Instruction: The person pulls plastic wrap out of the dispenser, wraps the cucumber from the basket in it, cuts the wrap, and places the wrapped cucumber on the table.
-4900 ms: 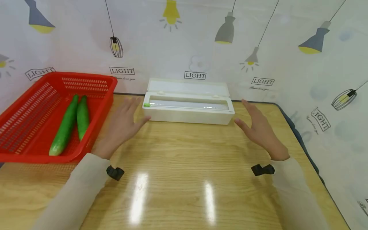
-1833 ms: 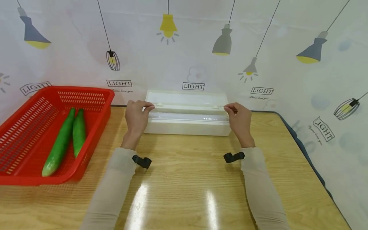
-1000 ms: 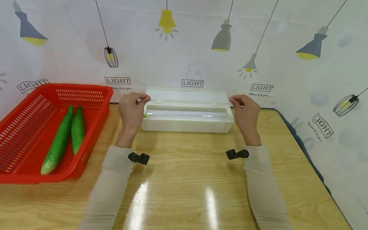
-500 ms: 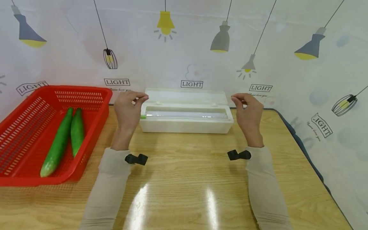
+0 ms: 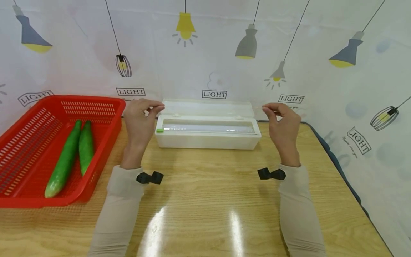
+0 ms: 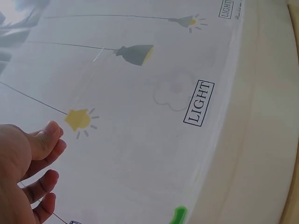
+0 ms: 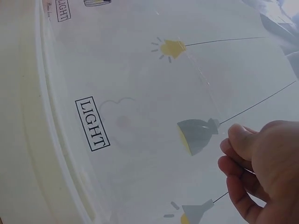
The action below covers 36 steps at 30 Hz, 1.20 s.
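A white cling film dispenser (image 5: 208, 141) stands at the back of the table, its lid (image 5: 208, 108) tipped back towards the wall. Inside lies a film roll (image 5: 207, 127). A green cutter slide (image 5: 159, 130) sits at the left end of its front rim. My left hand (image 5: 139, 123) is raised by the box's left end, thumb and forefinger pinched together. Off the right end, my right hand (image 5: 284, 128) pinches in the same way. Between the hands, faint glints show clear cling film (image 7: 200, 72) in the right wrist view; its outline is barely visible.
On the left stands a red perforated basket (image 5: 106, 151) holding two green cucumbers (image 5: 66, 157). A wall covering with printed lamps (image 5: 214, 53) rises behind the box. The wooden table (image 5: 205, 192) ends along a dark edge at the right.
Both hands, open beside the box at first, came to its ends and pinched at the opening. They then rose and spread apart, with the left hand uncovering the green slide.
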Tool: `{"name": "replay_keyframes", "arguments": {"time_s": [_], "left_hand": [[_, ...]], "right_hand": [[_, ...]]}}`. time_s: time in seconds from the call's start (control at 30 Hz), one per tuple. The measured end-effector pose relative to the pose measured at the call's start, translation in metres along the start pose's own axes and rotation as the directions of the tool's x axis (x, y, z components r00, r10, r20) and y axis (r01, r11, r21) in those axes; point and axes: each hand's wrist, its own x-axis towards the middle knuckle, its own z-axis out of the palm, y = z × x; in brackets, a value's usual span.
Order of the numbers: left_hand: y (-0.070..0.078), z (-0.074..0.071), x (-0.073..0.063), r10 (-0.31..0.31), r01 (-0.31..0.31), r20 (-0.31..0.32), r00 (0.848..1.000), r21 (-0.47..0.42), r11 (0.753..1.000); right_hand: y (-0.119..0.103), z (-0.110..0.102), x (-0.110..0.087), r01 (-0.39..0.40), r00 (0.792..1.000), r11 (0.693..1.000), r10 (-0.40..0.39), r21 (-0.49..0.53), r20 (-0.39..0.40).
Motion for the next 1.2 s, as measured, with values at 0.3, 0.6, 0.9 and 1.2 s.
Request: {"name": "replay_keyframes", "arguments": {"time_s": [0.3, 0.6, 0.9, 1.2], "left_hand": [[0.009, -0.006, 0.002, -0.014, 0.014, 0.009, 1.0, -0.014, 1.0], [0.019, -0.014, 0.002, -0.01, 0.009, -0.009, 1.0, -0.051, 0.999], [0.028, -0.021, 0.003, 0.001, -0.004, -0.031, 1.0, -0.109, 0.994], [0.032, -0.028, 0.003, 0.052, -0.056, -0.038, 0.998, -0.118, 0.991]], "right_hand": [[-0.007, -0.008, 0.001, 0.016, 1.0, 1.0, -0.016, -0.009, -0.02], [-0.018, -0.015, 0.0, 0.04, 0.997, 0.999, -0.04, -0.009, -0.059], [-0.023, -0.022, 0.0, 0.103, 0.99, 0.995, -0.103, -0.003, -0.093], [-0.034, -0.029, 0.001, 0.113, 0.986, 0.994, -0.11, 0.013, -0.122]]}}
